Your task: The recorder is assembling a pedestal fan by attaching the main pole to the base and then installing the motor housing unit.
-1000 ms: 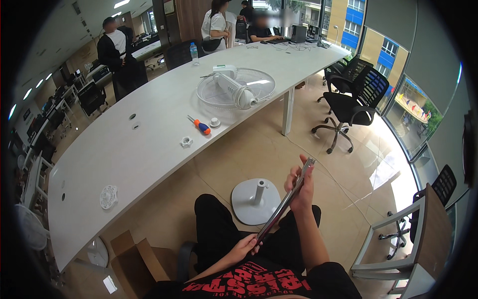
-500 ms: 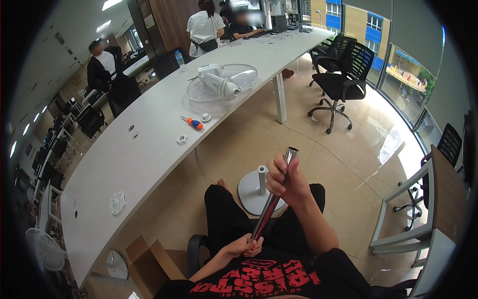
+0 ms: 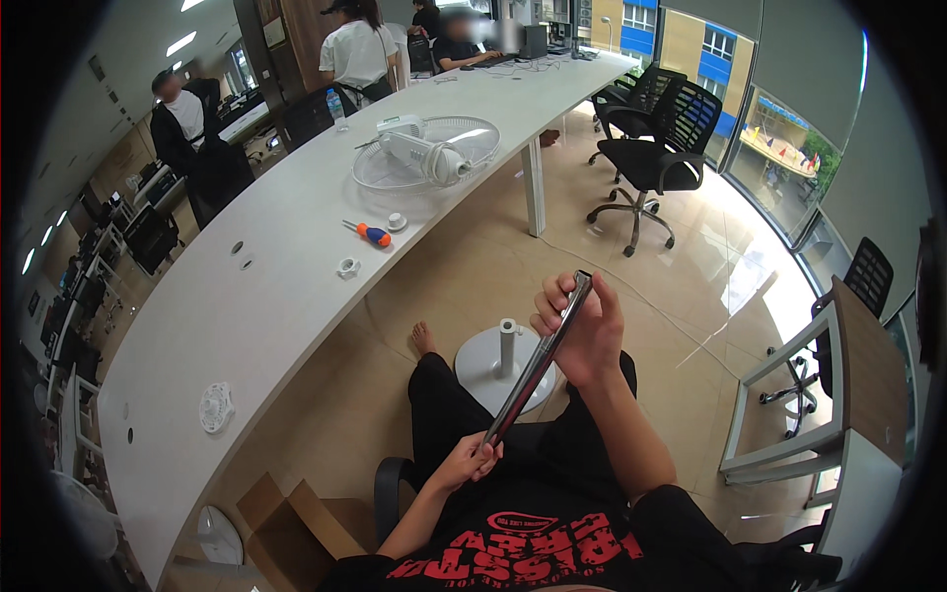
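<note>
A shiny chrome tube (image 3: 524,390) slants across my lap, its upper end pointing away from me. Around its lower end my left hand (image 3: 468,462) is closed. My right hand (image 3: 584,326) grips it near the top, fingers on one side and thumb by the rim. Beyond the tube, on the floor between my feet, stands a round white fan base (image 3: 473,367) with a short upright post (image 3: 508,345). On the table lie a fan head with its wire guard (image 3: 434,158), an orange and blue screwdriver (image 3: 370,234), a white knob (image 3: 397,222) and a white ring nut (image 3: 348,267).
The long white table (image 3: 197,326) curves along my left, with a white openwork disc (image 3: 216,407) near its edge. An opened cardboard box (image 3: 296,523) sits beside my chair. Office chairs (image 3: 661,148) stand ahead right; a brown-topped desk (image 3: 868,365) is at right. A cable crosses the floor.
My right hand has loosened and shifted toward the tube's upper end, its fingers less wrapped. The tube tilts a little further over. The whole view has shifted slightly.
</note>
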The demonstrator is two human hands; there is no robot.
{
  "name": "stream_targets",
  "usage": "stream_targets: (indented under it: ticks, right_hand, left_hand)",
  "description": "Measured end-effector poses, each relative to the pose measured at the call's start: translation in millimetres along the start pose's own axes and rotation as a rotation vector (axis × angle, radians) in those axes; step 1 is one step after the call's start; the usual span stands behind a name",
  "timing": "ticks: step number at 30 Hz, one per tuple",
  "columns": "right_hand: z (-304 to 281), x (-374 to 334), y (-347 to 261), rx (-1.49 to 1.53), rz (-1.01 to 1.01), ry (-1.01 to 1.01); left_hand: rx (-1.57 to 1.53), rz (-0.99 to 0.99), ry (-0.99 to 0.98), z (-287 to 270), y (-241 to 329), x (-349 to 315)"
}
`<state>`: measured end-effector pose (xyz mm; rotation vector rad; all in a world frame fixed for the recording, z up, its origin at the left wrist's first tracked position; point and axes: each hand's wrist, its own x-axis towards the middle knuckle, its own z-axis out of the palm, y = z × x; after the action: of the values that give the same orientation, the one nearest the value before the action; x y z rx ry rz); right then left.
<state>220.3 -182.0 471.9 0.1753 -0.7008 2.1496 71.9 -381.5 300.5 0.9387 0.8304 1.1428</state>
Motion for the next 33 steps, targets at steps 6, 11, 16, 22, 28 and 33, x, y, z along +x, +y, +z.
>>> stream_targets:
  ticks: [6, 11, 16, 22, 28, 33]
  right_hand:
    - [-15, 12, -10, 0.009, -0.008, 0.075]
    - [-31, 20, -18, 0.070, -0.024, 0.087]
    - [-49, 25, -23, 0.102, -0.012, 0.106]
    - [-67, 33, -21, 0.137, 0.028, 0.147]
    - [-76, 40, -12, 0.125, 0.126, 0.180]
    - [-79, 39, -10, 0.054, 0.147, 0.226]
  left_hand:
    - [0.002, -0.008, 0.000, -1, 3, 18]
    - [0.020, -0.047, 0.013, -6, 8, 30]
    - [0.051, -0.096, 0.025, -12, 11, 37]
    - [0.160, -0.107, 0.091, -21, 9, 46]
    - [0.154, -0.103, 0.139, -23, 8, 46]
    - [0.179, -0.088, 0.171, -24, 9, 47]
